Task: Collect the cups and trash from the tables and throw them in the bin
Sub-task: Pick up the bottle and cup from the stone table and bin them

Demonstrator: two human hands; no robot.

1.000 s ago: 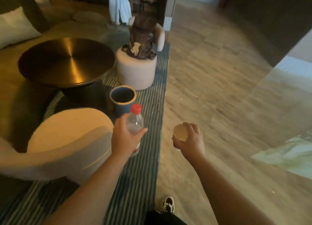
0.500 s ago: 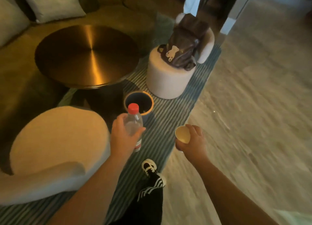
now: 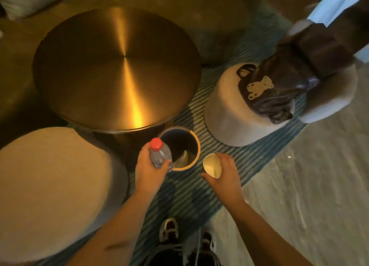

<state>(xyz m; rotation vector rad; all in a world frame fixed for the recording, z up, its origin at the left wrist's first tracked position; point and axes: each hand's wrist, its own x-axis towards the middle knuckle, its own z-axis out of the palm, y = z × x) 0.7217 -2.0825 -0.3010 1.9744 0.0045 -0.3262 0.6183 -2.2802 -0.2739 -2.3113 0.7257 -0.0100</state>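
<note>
Progress. We judged the collecting done for this load and the throwing-away not yet done: both items were in our hands, held near the bin (image 3: 196, 146), neither released. The round brass-toned surface (image 3: 116, 66) beside the bin showed nothing lying on it. Whether other tables still held cups we could not tell from this view.

Item 1, bottle (image 3: 159, 156). Clear plastic, red screw cap, cap end uppermost. Our left hand (image 3: 149, 171) gripped it round the body, fingers and thumb wrapped on it. It sat over the near left edge of the bin's opening. Its contents could not be made out.

Item 2, cup (image 3: 212, 166). Pale paper cup, mouth tipped toward the camera, the inside looking empty. Our right hand (image 3: 223, 175) held it from the far side and below, fingers curled round the wall. It was just to the right of the bin, outside the rim, above the striped rug (image 3: 229, 146).

Item 3, bin. Small round bin, dark inside with a lighter rim, standing on the rug between the surface's base and a pale round stool (image 3: 229, 114). Something pale already lay at the bottom; we could not identify it.

Remaining, in our estimate: drop the bottle, bring the cup over the opening, drop it.

Also noted: a dark brown bag (image 3: 283, 86) on the stool; a second pale seat (image 3: 52, 176) at left.
</note>
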